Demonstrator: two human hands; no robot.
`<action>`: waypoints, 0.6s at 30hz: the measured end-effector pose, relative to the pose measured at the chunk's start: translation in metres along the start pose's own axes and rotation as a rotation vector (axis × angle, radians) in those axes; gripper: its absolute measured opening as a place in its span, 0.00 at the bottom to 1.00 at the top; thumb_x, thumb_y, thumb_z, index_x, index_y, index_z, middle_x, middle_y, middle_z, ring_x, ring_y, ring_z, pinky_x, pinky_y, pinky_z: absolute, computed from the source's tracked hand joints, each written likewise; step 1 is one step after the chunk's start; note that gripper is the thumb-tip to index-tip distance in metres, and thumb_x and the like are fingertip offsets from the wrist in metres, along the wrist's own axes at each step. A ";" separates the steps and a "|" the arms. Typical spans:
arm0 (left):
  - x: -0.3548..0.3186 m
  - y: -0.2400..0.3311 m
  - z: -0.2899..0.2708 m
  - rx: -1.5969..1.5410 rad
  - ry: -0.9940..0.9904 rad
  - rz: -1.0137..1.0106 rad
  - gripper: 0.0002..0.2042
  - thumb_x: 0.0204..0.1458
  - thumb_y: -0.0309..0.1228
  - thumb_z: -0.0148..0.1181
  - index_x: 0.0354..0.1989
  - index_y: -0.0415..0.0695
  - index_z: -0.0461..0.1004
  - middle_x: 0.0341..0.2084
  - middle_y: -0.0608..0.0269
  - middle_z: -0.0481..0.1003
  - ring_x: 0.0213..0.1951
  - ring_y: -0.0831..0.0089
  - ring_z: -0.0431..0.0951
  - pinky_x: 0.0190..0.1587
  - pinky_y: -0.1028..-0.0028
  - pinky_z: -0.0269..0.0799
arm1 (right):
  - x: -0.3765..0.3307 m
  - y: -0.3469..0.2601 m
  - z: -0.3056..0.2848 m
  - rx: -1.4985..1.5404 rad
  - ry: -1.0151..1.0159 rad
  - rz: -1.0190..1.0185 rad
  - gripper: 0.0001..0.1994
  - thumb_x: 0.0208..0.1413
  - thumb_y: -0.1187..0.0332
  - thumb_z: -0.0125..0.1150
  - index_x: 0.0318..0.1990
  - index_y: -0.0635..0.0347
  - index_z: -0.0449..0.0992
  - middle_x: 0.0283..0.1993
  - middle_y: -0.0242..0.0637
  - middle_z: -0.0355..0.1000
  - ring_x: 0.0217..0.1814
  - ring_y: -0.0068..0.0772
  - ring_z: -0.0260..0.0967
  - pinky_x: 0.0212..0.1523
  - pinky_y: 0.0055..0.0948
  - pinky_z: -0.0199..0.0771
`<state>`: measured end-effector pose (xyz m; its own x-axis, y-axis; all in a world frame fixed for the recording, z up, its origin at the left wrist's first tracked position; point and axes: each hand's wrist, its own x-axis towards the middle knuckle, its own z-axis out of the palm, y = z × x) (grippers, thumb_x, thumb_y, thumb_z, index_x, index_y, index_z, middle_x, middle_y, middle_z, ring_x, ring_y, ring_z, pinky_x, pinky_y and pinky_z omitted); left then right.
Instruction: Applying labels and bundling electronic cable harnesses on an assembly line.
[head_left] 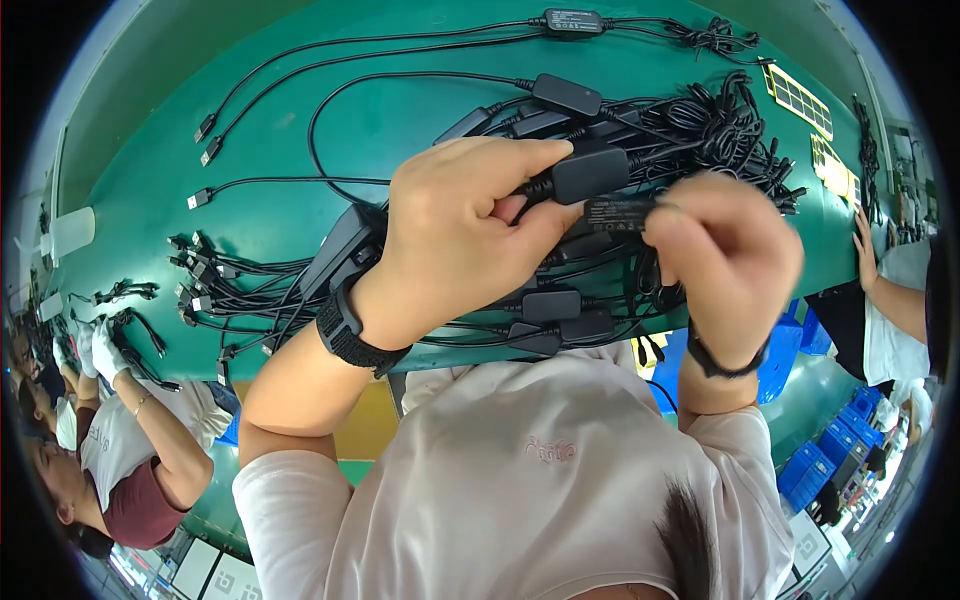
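Hands met just above the green tabletop (300, 120), over a heap of black cables with inline boxes; the left hand (460, 240) was clenched around one black control box (590, 173), thumb below and fingers curled over its top, so that box sat raised, in the middle of the scene, with its cable running off to the left; the right hand (725, 260) pinched a small dark label (620, 212) just under the box, fingertips closed on its right end; both grips were therefore shut on something, none loose. To do this step well, the box would have wanted holding flat and steady by its edges, with the face to be covered kept bare of fingers; the label probably needed lining up square with the box's long side before being pressed down from one end to the other, so no crease or bubble formed. Cable pile (560, 300) lay near, under both wrists, and could snag; plug ends (200, 290) fanned out at the left; yellow label sheets (800, 100) lay far right; another person's white-gloved hand (105, 350) worked at the left edge.
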<state>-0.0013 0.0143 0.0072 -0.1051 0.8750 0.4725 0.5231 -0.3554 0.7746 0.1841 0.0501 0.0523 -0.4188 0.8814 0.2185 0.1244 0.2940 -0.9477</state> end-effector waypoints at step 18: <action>-0.004 0.000 -0.002 0.000 -0.049 0.027 0.19 0.32 0.22 0.72 0.39 0.42 0.79 0.17 0.72 0.70 0.17 0.86 0.57 0.18 0.85 0.52 | 0.012 0.018 0.006 0.315 -0.002 0.363 0.04 0.49 0.76 0.64 0.32 0.68 0.76 0.25 0.34 0.74 0.18 0.14 0.64 0.16 0.12 0.61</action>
<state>-0.0026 0.0099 0.0057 -0.0495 0.8799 0.4726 0.5248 -0.3797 0.7618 0.1765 0.0635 0.0367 -0.4009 0.9054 -0.1400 -0.0156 -0.1596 -0.9871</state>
